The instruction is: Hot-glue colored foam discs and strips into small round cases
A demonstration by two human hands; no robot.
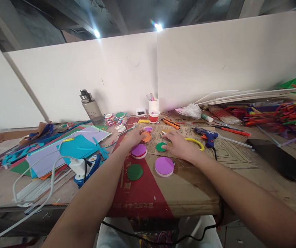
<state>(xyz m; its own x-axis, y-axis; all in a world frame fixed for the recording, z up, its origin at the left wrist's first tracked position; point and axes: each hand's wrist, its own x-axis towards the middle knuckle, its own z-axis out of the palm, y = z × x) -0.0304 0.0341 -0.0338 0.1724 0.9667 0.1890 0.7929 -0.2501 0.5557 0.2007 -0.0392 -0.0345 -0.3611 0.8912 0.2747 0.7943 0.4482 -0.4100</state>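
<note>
My left hand (133,136) reaches forward over a cardboard sheet (189,186), fingers resting on an orange foam disc (146,136). My right hand (179,145) lies flat beside it, fingertips touching a small green disc (160,147). Between and before my hands lie a purple-topped disc (139,151), a larger purple-topped disc (164,166) and a dark green circle (135,172). A small purple disc (148,129) sits just beyond the orange one. A yellow ring (197,142) curves behind my right hand.
A blue glue gun (207,135) lies to the right, its cable running off the table edge. Coloured paper sheets (67,148) and a power adapter (82,167) are at left. A water bottle (91,108), cups (154,111), orange cutters (171,123) and pipe cleaners (279,113) stand further back.
</note>
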